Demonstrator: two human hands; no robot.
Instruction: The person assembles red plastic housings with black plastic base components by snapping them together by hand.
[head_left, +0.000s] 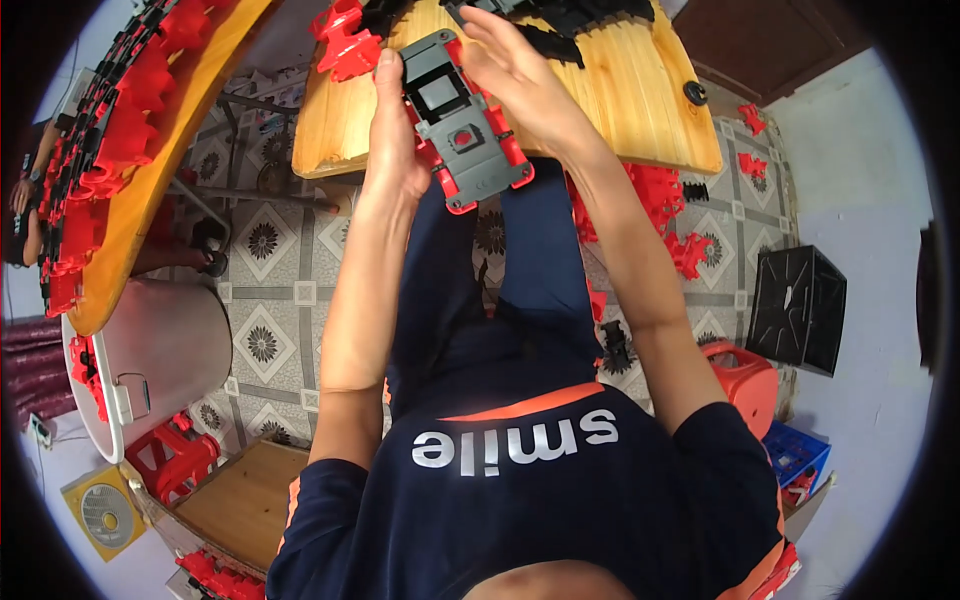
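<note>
A toy vehicle chassis (485,161), grey plastic with red parts along its sides and a rectangular recess, is tilted above the near edge of the wooden table (640,120). My left hand (396,135) grips its left side, thumb along the upper edge. Close to its upper right side is my right hand (520,85), fingers stretched out; whether the palm touches the chassis I cannot tell. A red plastic shell (345,42) lies beside my left thumb. Black plastic parts (548,45) lie on the table beyond my right fingers.
Rows of red and black parts (120,130) line another table at left, where a person (30,200) is partly visible. A white bin (160,350) stands below it. Red parts (655,200), a red stool (742,385) and a black crate (797,308) are at right.
</note>
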